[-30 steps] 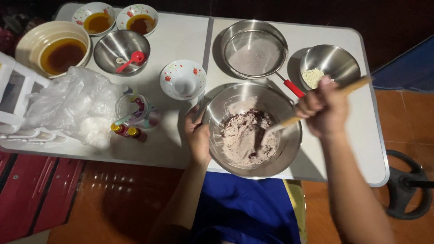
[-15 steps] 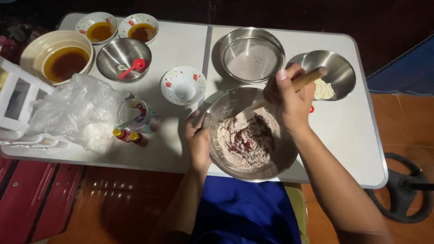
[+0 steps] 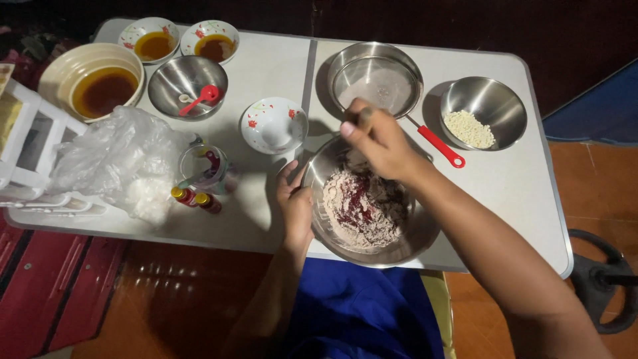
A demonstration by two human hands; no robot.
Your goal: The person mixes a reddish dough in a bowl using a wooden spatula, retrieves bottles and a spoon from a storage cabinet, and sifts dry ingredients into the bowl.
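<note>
Flour mix [image 3: 364, 209], streaked red, sits in the steel mixing bowl [image 3: 412, 242] at the table's near edge, directly below your right hand [image 3: 379, 141]. That hand's fingers are clamped on a stirring stick whose lower end is hidden behind the hand. Your left hand [image 3: 296, 203] is wrapped over the bowl's left rim, fingers closed on it.

Crumpled clear plastic bag [image 3: 113, 163] at table's left — two small yellow-capped red bottles [image 3: 196, 199] just beside.

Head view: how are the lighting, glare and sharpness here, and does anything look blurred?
Head view: light falls on the white table while the surroundings beyond it are dark; glare on the steel bowl rims and glossy floor; the left hand casts a shadow leftward; the right hand over the mixing bowl is slightly motion-blurred; table edges bow mildly.
</note>
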